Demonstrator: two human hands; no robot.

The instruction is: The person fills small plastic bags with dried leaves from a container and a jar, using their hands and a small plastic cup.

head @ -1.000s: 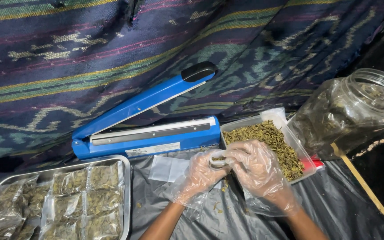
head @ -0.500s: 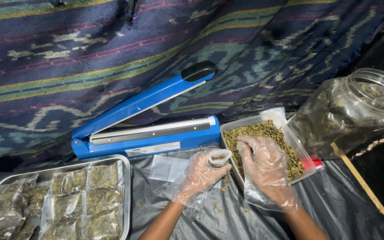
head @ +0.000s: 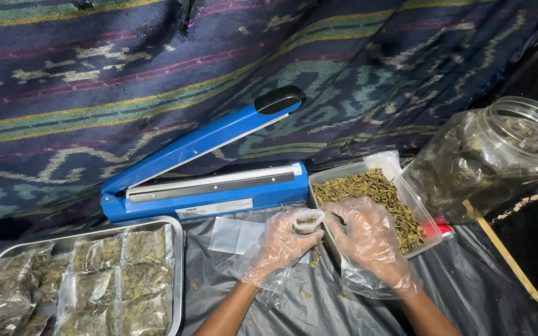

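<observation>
Low in the centre of the frame, our left hand (head: 281, 239), in a loose clear plastic glove, is curled around a small clear pouch (head: 308, 219), holding its mouth open upward with a few dried leaves inside. Just right of it, our right hand (head: 368, 239), gloved too, hovers with fingers bent over the near corner of the clear plastic tub (head: 344, 174) of dried green leaves (head: 378, 193); we cannot tell whether it pinches any. Above sits the blue heat sealer (head: 210, 186), its arm raised. At lower left, a metal tray (head: 179, 267) holds filled pouches (head: 104, 280). A clear jar (head: 499, 158) lies at right, and spare empty bags (head: 235, 235) rest on the black sheet (head: 481, 280).
</observation>
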